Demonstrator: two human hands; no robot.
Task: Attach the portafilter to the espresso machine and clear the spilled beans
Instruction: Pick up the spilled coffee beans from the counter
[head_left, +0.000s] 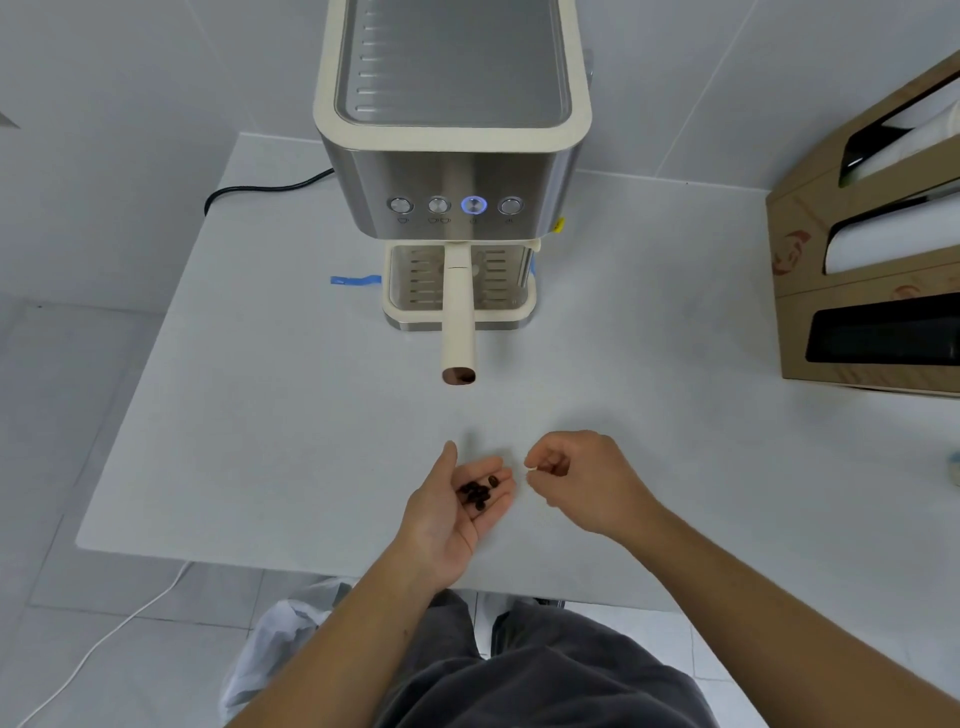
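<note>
The steel and cream espresso machine (452, 156) stands at the back of the white table (260, 415). The portafilter sits under its head, its cream handle (458, 322) pointing toward me. My left hand (452, 514) lies palm up near the front edge, cupping several dark coffee beans (478, 491). My right hand (576, 480) hovers just right of it, fingers curled loosely, thumb and forefinger pinched together; I cannot tell whether a bean is between them. No loose beans show on the table.
A cardboard dispenser box (872, 270) with paper rolls stands at the right. Blue tape (356, 280) lies left of the machine's drip tray. A black cable (249, 189) runs behind it. A white plastic bag (280, 639) sits on the floor below the table edge.
</note>
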